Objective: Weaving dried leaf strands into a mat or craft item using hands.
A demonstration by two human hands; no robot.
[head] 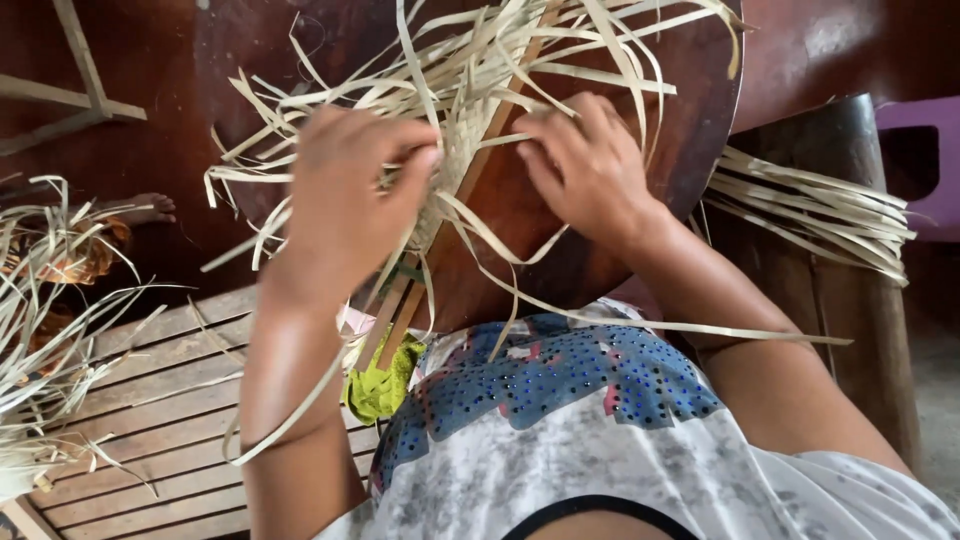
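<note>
A half-woven mat of pale straw strips lies over a round dark wooden board tilted against my lap. Loose strip ends fan out from it in all directions. My left hand pinches strips at the woven patch's left edge. On the patch's right edge, my right hand presses with its fingers curled on strips. A flat wooden stick runs under the weave toward my lap.
A bundle of straw strips rests on a dark wooden post at right. More loose strips lie at left over a slatted wooden floor. Another person's foot shows at far left. A green cloth sits by my lap.
</note>
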